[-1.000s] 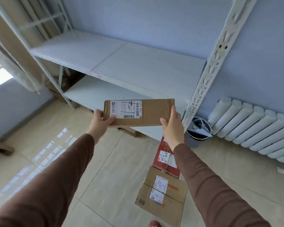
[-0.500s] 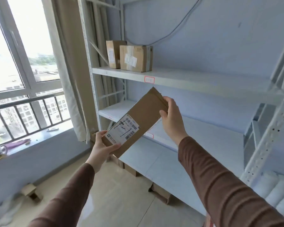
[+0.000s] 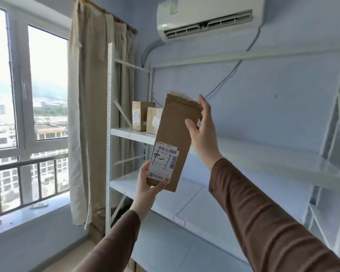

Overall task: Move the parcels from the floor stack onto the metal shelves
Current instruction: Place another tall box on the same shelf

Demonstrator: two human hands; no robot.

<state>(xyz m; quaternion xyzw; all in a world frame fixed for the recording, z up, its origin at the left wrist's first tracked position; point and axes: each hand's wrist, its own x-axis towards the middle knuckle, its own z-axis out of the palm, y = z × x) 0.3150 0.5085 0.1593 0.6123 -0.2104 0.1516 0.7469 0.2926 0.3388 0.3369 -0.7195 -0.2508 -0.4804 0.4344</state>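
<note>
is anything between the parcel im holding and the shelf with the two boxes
Nothing visible blocks it. The parcel, held by the left hand and right hand, faces open shelf board right of the two boxes.

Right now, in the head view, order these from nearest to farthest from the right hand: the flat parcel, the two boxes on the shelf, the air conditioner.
1. Flat parcel: held in the right hand.
2. Two boxes on the shelf: to the left, behind the parcel.
3. Air conditioner: high on the wall above.
</note>
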